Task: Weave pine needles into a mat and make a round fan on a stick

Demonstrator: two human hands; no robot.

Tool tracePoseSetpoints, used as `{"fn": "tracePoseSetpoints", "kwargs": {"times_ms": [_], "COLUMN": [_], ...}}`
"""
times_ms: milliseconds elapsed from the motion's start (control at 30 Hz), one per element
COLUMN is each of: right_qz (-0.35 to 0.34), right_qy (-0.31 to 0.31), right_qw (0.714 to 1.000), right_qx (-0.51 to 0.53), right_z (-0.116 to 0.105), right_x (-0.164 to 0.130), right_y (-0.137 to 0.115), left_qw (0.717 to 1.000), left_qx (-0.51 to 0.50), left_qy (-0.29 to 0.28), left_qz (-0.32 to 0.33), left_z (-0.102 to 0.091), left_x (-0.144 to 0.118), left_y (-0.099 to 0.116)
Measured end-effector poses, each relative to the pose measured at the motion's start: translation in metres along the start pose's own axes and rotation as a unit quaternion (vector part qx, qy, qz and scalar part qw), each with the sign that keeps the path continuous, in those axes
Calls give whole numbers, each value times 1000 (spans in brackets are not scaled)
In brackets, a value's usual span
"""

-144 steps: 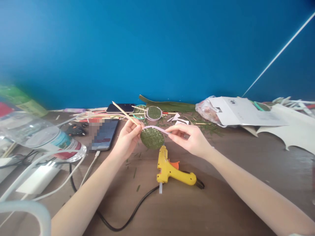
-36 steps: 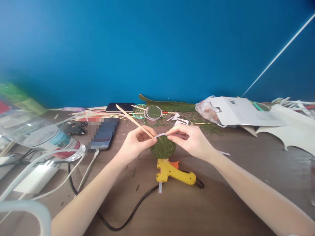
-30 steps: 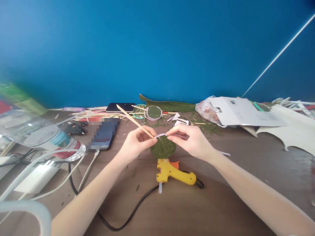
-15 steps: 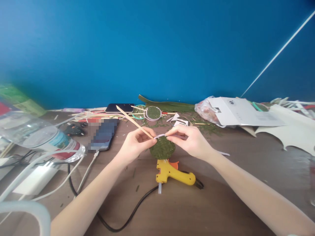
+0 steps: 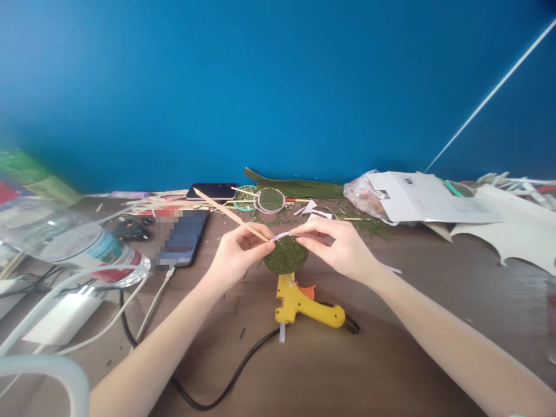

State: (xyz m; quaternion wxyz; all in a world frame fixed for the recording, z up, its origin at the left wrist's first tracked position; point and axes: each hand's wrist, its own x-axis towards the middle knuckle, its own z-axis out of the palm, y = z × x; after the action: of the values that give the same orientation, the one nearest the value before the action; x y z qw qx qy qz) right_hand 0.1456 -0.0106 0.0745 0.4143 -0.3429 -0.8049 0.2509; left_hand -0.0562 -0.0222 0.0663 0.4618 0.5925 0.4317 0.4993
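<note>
A round green disc on a thin wooden stick is held up over the brown table. My left hand pinches the stick where it meets the disc's left edge. My right hand pinches a pale lilac strip against the disc's top rim. A yellow glue gun lies on the table just below the disc, with its black cord running toward me.
A phone on a white cable and a second dark phone lie at the left. A plastic bottle lies at the far left. A ringed green disc, leaves, a plastic bag and white card sheets line the back.
The disc has moved right and slightly down since the oldest frame. The long lilac strip my right hand held out is now short and lies along the disc's top rim.
</note>
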Motion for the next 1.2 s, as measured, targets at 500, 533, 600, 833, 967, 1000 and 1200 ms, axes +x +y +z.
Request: {"fn": "tracePoseSetpoints", "kwargs": {"times_ms": [500,533,600,833,967,1000,1200], "right_qz": [28,28,28,27,34,34,28], "right_qy": [27,28,29,28,20,20,22], "right_qw": [999,999,999,998,997,997,998], "right_qx": [21,23,27,47,61,61,56], "right_z": [1,1,2,4,4,4,3], "right_x": [-2,-3,-3,-2,-3,-3,-2], "right_y": [-2,-2,-1,-1,-1,-1,-2], "left_qw": [998,998,998,998,998,998,997], "left_qx": [-56,-57,-59,-57,-60,-63,-69], "left_qy": [13,14,14,17,15,14,8], "left_qz": [-7,-9,-11,-13,-14,-14,-20], "left_z": [0,0,0,1,1,1,1], "left_x": [2,1,1,1,1,1,0], "left_y": [-1,-1,-1,-2,-2,-2,-2]}}
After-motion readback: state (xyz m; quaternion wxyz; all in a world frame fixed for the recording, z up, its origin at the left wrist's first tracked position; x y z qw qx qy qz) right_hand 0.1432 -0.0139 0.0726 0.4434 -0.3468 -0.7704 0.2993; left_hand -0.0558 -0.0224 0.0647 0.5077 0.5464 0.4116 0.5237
